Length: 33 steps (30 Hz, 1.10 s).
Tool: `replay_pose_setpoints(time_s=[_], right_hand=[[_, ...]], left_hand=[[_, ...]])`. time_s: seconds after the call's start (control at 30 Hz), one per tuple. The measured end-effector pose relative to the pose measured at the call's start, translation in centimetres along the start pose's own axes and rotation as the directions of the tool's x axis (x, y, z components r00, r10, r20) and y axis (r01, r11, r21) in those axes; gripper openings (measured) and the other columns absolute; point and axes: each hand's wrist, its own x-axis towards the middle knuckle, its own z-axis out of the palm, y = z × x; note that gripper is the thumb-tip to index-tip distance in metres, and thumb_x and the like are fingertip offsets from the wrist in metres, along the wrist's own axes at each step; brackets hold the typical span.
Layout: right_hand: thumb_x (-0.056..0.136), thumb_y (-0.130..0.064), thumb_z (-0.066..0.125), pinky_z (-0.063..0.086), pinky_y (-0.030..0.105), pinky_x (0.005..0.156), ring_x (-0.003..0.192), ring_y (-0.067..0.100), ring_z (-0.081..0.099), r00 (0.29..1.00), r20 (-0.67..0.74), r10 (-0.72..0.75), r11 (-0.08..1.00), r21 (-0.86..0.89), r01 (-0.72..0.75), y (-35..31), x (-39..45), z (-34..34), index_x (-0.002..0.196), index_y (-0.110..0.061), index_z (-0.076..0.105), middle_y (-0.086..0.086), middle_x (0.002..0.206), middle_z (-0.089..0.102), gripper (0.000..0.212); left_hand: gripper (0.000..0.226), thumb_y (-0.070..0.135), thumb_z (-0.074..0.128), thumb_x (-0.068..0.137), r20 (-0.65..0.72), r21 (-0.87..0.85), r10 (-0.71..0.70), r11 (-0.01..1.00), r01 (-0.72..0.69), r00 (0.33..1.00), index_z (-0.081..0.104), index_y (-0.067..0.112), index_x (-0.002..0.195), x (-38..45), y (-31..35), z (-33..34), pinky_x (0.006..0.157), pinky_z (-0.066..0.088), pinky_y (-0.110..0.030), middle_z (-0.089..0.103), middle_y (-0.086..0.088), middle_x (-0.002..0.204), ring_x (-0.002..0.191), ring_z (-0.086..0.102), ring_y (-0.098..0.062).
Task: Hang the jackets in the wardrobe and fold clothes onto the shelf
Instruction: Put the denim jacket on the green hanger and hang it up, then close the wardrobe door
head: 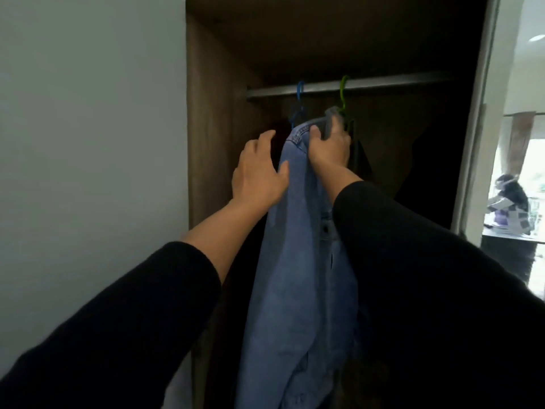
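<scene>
A pale grey wall is filling the left side, next to the brown wooden wardrobe. The person's left hand is reaching in with fingers spread open, its thumb touching the edge of the blue denim jacket. A blue hanger and a green hanger are hooking over the metal rail. The jacket is hanging down from the right hand, which is gripping its collar just below the rail. A dark garment is hanging just behind that hand.
</scene>
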Motion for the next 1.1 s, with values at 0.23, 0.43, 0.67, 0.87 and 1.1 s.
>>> replay_pose_setpoints(time_s=[0.23, 0.43, 0.67, 0.87, 1.1], right_hand=[[0.098, -0.041, 0.041, 0.020, 0.045, 0.116, 0.144, 0.024, 0.019, 0.992, 0.121, -0.025, 0.998, -0.048, 0.031, -2.7, -10.4, -1.2, 0.150, -0.023, 0.020, 0.008, 0.157, 0.017, 0.059], [0.096, -0.042, 0.042, 0.022, 0.045, 0.116, 0.143, 0.023, 0.021, 0.966, 0.234, -0.108, 0.994, -0.007, 0.113, -5.5, -17.5, -1.6, 0.149, -0.025, 0.024, 0.008, 0.156, 0.021, 0.059], [0.094, -0.043, 0.045, 0.019, 0.045, 0.113, 0.142, 0.026, 0.023, 0.847, 0.485, -0.217, 0.975, 0.057, 0.216, -7.9, -26.6, -2.3, 0.148, -0.027, 0.024, 0.008, 0.155, 0.019, 0.060], [0.095, -0.047, 0.042, 0.017, 0.047, 0.115, 0.145, 0.025, 0.013, 0.671, 0.613, -0.417, 0.879, 0.084, 0.470, -9.6, -33.2, -4.9, 0.148, -0.027, 0.024, 0.010, 0.156, 0.017, 0.060], [0.096, -0.045, 0.041, 0.012, 0.051, 0.115, 0.148, 0.019, 0.004, 0.369, 0.657, -0.657, 0.605, 0.168, 0.778, -13.1, -38.7, -6.0, 0.149, -0.032, 0.022, 0.000, 0.159, 0.012, 0.057]], left_hand=[[0.058, 0.029, 0.050, 0.092, -0.062, 0.106, -0.080, 0.991, 0.086, 0.995, 0.027, 0.023, 0.145, -7.6, 0.8, -7.7, 0.102, 0.040, -0.041, 0.036, -0.007, 0.141, 0.127, 0.041, -0.023], [0.056, 0.028, 0.048, 0.094, -0.147, 0.251, -0.087, 0.960, 0.122, 0.985, 0.026, 0.024, 0.145, -11.5, 2.9, -14.9, 0.103, 0.039, -0.041, 0.036, -0.005, 0.142, 0.128, 0.040, -0.021], [0.056, 0.026, 0.049, 0.091, -0.337, 0.463, -0.013, 0.868, 0.178, 0.941, 0.031, 0.022, 0.144, -15.6, 5.3, -23.5, 0.099, 0.034, -0.039, 0.037, -0.004, 0.142, 0.130, 0.038, -0.020], [0.060, 0.026, 0.050, 0.089, -0.449, 0.636, -0.067, 0.676, 0.372, 0.891, 0.027, 0.024, 0.145, -19.5, 6.2, -28.9, 0.105, 0.026, -0.040, 0.019, -0.006, 0.153, 0.141, 0.021, -0.022], [0.070, 0.034, 0.043, 0.097, -0.374, 0.657, -0.351, 0.552, 0.512, 0.858, 0.001, 0.022, 0.151, -21.1, 6.0, -33.6, 0.110, 0.023, -0.046, 0.013, -0.012, 0.156, 0.144, 0.012, -0.025]])
